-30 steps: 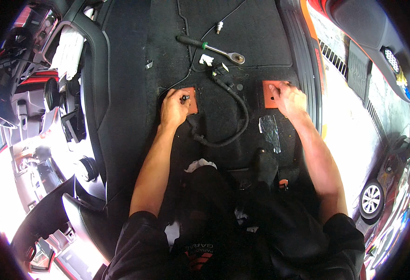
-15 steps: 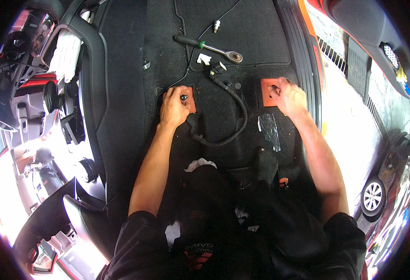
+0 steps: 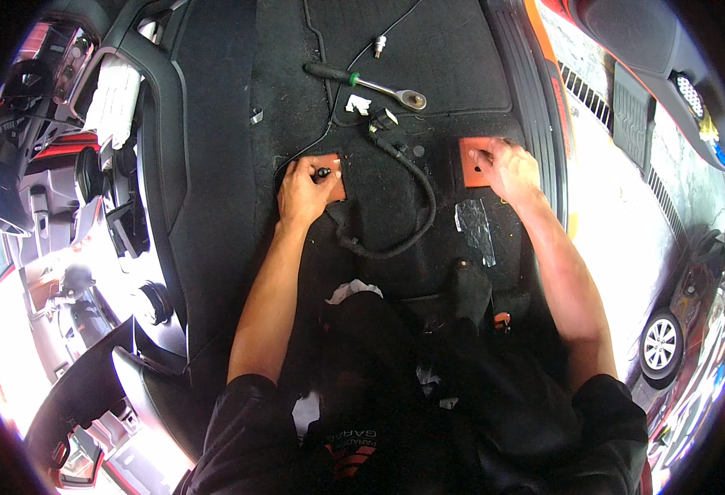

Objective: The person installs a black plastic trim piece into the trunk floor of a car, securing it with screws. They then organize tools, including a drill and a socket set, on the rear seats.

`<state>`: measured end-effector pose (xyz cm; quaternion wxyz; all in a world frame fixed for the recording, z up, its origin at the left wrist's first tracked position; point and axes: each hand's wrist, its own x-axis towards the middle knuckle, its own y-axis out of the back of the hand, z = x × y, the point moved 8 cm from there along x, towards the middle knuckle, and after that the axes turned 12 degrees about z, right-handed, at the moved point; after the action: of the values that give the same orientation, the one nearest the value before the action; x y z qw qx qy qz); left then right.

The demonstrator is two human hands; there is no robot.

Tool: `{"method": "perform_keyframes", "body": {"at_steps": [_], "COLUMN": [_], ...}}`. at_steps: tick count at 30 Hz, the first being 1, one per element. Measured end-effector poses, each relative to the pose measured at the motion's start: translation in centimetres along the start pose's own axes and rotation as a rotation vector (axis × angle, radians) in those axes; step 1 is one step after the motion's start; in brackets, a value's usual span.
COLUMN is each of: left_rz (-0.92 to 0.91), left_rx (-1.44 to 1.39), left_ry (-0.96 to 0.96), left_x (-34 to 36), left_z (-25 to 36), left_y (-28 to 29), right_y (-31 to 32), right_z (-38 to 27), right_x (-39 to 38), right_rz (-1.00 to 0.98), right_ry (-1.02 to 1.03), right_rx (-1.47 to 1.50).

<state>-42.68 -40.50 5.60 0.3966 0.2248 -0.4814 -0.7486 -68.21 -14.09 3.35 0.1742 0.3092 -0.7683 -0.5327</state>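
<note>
My left hand (image 3: pixel 304 190) is closed on a small dark cylindrical fitting (image 3: pixel 323 173) over the left orange plate (image 3: pixel 336 190), which is set in the black carpet. At the right orange plate (image 3: pixel 471 173), which shows a dark hole, my right hand (image 3: pixel 511 173) has its fingers curled near that hole; what they hold, if anything, is too small to make out. Between the two plates a black sleeved cable (image 3: pixel 420 186) loops downward, ending in a connector (image 3: pixel 383 120) above.
A green-handled ratchet (image 3: pixel 387 91), a metal sensor (image 3: pixel 379 45) on a thin wire and a white scrap (image 3: pixel 358 103) lie farther forward. A clear plastic strip (image 3: pixel 475 231) is below the right plate. The door sill (image 3: pixel 548 140) borders the right, seat trim (image 3: pixel 172 181) the left.
My right hand has shifted slightly up and its fingers have moved about on the plate. My left hand keeps hold of the fitting, turned slightly. The view has shifted a little.
</note>
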Motion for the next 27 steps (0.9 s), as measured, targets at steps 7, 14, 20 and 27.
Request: {"method": "perform_keyframes", "body": {"at_steps": [7,14,20,27], "left_rz": [0.064,-0.029,0.204,0.15], "left_rx": [-0.03,-0.078,-0.278,-0.448], "left_ry": [-0.392,0.055,-0.175,0.238], "left_x": [-0.5,0.2,-0.9,-1.4], "left_z": [0.3,-2.4,-0.4,-6.2], "left_y": [-0.6,-1.6,0.2,-2.3], "right_y": [0.1,-1.1,1.4,-1.7], "right_z": [-0.6,1.0,-0.8,-6.8], "right_x": [-1.1,0.0,3.5,17.2], "right_rz": [0.199,-0.02,-0.02,0.073], "right_ry": [0.16,-0.012,-0.07,0.085], "right_rx": [0.25,0.043,0.056,0.218]}}
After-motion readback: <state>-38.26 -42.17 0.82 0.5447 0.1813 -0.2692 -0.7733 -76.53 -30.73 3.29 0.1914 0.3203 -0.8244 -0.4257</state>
